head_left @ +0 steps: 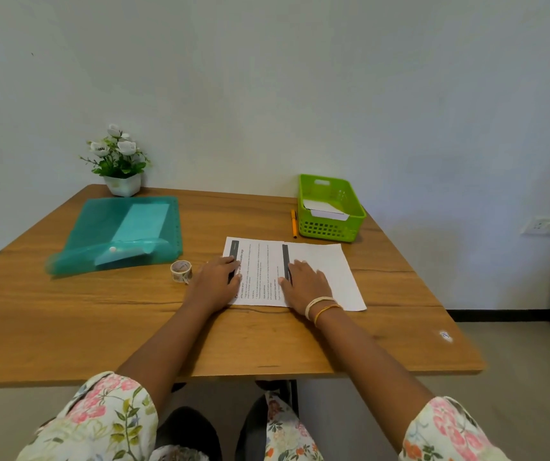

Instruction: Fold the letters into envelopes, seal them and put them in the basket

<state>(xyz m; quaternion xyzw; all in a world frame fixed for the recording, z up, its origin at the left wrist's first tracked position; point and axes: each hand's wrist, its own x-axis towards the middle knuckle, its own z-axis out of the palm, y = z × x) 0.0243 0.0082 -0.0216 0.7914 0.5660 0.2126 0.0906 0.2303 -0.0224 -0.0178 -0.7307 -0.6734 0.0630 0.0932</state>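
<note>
The job looks part done, judging by the green basket [331, 207], which already holds at least one white envelope-like piece and stands beyond the right grip [305, 283], near the far edge of the desk [100, 327]. The letter in hand [260, 271] is at its first fold: it lies flat on the desk directly under both grips, its right portion turned over so a blank white panel shows to the right of the right grip, while printed text and a dark header band show between the two grips. The left grip [215, 283] lies flat with fingers straight, pressing the sheet's left edge; the right grip is likewise flat and spread, pressing along the fold line and holding nothing. Left to do, by my reading: finish the creases, slip the letter into an envelope, seal it and drop it in the basket. A roll of patterned tape [181, 271] stands just left of the left grip, likely for sealing. Further left and beyond lies a teal plastic folder [117, 231] with pale sheets inside, perhaps envelopes or more letters. An orange pen [294, 223] lies just left of the basket.
</note>
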